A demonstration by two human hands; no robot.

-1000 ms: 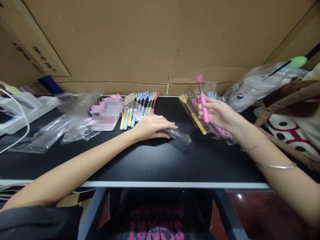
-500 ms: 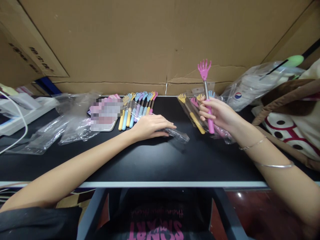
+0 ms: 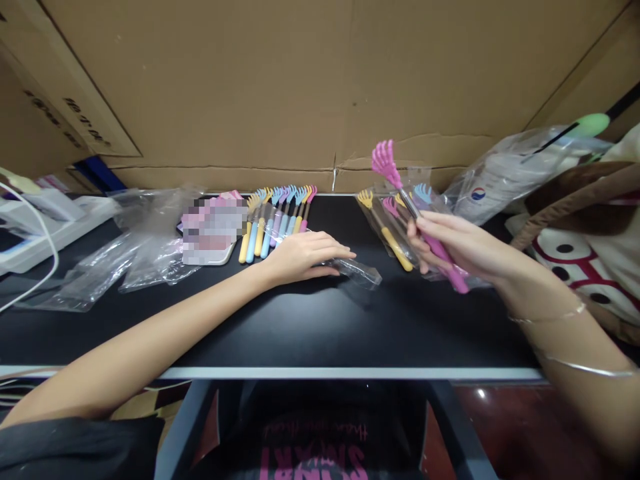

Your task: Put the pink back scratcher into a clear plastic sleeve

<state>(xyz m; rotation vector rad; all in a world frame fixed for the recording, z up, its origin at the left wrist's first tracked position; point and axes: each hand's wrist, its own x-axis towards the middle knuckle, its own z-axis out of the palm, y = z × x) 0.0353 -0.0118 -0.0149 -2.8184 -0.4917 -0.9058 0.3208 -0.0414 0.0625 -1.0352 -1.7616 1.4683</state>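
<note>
My right hand grips a pink back scratcher by its handle; the claw head points up and to the left, above the black table. My left hand lies flat, fingers stretched, on a clear plastic sleeve in the middle of the table. Just behind the left hand a row of bagged back scratchers in yellow, blue, purple and pink lies side by side. Under and behind my right hand lie more loose back scratchers on clear plastic.
Crumpled clear bags lie at the left, beside a blurred pink package. A white device with a cable sits at the far left. Cardboard sheets wall the back. At the right are a plastic bag and a patterned cushion.
My right hand has tilted the pink back scratcher from upright to leaning left, and the hand moved slightly down and right. The left hand has stayed on the plastic sleeve.
</note>
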